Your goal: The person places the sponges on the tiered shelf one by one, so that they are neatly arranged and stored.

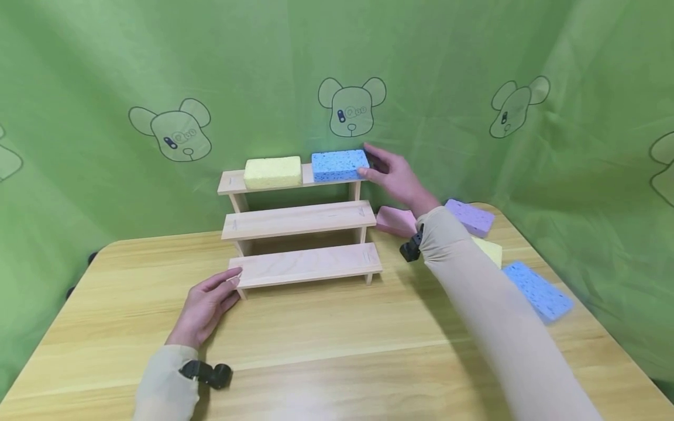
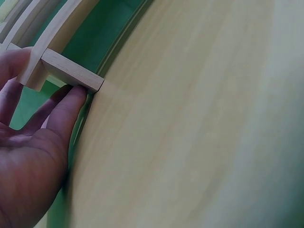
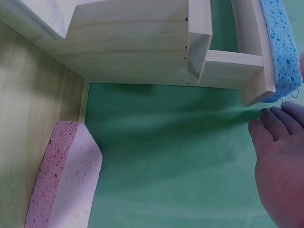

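Note:
A wooden three-step shelf stand (image 1: 302, 219) stands on the table. My left hand (image 1: 205, 307) holds the left end of its lowest step. In the left wrist view, fingertips (image 2: 78, 92) press against the stand's leg (image 2: 71, 71). On the top step lie a yellow sponge (image 1: 272, 172) at the left and a blue speckled sponge (image 1: 339, 165) at the right. My right hand (image 1: 395, 175) is at the blue sponge's right end, its thumb at the front corner. In the right wrist view, the fingers (image 3: 275, 123) reach out nearly straight beside that end.
Right of the stand, a pink sponge (image 1: 395, 221), a purple sponge (image 1: 470, 217), a yellow sponge (image 1: 489, 250) and another blue sponge (image 1: 537, 290) lie on the table (image 1: 337, 374). My right forearm partly covers some of them. A green curtain (image 1: 263, 70) hangs behind.

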A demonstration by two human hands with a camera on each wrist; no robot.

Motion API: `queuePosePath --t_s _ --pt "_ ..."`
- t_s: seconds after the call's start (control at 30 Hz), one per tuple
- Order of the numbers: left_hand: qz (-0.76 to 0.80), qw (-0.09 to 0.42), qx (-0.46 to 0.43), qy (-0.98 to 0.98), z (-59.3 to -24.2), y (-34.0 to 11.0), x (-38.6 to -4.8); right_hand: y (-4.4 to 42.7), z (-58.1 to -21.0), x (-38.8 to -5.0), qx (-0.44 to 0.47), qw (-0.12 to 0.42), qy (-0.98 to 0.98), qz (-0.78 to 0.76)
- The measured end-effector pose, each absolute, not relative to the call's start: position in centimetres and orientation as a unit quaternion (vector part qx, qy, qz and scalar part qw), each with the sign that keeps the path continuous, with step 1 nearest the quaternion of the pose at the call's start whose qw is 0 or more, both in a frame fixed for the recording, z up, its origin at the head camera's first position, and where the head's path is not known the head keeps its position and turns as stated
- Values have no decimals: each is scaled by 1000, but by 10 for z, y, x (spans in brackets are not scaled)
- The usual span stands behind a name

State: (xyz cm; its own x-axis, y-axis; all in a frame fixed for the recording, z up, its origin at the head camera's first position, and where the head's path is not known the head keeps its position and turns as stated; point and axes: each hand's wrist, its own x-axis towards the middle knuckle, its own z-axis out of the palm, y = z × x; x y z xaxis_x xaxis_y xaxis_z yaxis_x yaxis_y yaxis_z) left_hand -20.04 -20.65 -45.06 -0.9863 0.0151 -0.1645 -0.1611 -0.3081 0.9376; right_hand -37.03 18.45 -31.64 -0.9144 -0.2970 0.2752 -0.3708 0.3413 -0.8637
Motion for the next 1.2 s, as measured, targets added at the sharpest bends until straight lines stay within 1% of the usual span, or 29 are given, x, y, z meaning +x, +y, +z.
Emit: queuePosePath --t_s 0.2,0.43,0.9,1.2 --pt "807 54 -60 585 -450 -205 -200 192 -316 -367 188 53 -816 543" --pt "805 56 -62 587 -450 -205 -201 199 -315 -362 195 73 -813 543" --pt "809 58 -60 582 -452 -207 -201 225 -317 -348 201 73 -804 555" --pt "807 62 -63 584 -452 -209 -203 241 -318 -334 202 69 -822 528"
